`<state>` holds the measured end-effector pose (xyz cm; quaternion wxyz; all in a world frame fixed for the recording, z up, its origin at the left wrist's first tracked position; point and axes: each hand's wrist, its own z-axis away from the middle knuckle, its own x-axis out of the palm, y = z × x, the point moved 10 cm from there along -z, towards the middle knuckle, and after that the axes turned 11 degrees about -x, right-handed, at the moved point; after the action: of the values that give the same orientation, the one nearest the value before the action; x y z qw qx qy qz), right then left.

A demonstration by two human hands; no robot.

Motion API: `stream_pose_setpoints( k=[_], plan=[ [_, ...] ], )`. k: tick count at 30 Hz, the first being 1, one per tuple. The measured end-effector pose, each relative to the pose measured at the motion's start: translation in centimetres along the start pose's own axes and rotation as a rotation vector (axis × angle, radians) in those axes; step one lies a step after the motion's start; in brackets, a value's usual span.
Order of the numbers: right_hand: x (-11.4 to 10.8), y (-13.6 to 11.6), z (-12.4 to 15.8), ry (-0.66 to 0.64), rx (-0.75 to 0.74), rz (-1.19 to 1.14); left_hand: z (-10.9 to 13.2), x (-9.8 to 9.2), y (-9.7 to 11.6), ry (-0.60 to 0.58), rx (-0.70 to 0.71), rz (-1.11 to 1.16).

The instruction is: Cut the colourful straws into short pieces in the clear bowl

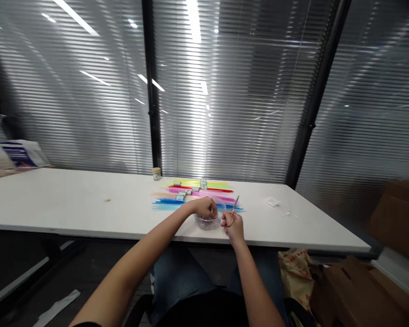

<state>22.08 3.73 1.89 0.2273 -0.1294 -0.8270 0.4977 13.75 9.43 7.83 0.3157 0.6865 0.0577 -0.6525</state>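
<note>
My right hand (233, 225) is closed around a pair of scissors (236, 205), whose blades point up and away from me. My left hand (206, 207) reaches over a clear round bowl (207, 224) with its fingers curled down at the opening. Small colourful bits lie inside the bowl, too small to make out. Whether the left fingers pinch any of them is hidden. Behind the hands, bundles of long thin coloured sticks lie side by side: blue ones (167, 203) nearest, then pink, red ones (221, 190) and yellow. White labels (181, 196) wrap several bundles.
A small jar (156, 173) stands at the table's back edge. White scraps (272, 201) lie on the right of the white table (88, 204). Cardboard boxes (354, 290) and a paper bag (296, 272) stand low on the right. Blinds (225, 91) hang behind the table.
</note>
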Motion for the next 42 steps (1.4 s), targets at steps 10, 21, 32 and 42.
stream_pose_setpoints(
  k=[10, 21, 32, 42],
  plan=[
    [0.1, 1.0, 0.7, -0.026, 0.036, -0.059, 0.8, -0.1, 0.4, 0.024, 0.012, 0.044],
    [-0.1, 1.6, 1.0, -0.021, 0.057, -0.103, 0.4, -0.4, 0.1, 0.106, 0.059, 0.074],
    [-0.2, 1.7, 0.9, -0.024, 0.046, -0.101, 1.4, -1.3, 1.0, 0.168, 0.048, -0.002],
    [-0.2, 1.7, 0.9, -0.021, 0.047, -0.091, 1.2, -1.0, 1.0, 0.176, 0.066, -0.091]
  ],
)
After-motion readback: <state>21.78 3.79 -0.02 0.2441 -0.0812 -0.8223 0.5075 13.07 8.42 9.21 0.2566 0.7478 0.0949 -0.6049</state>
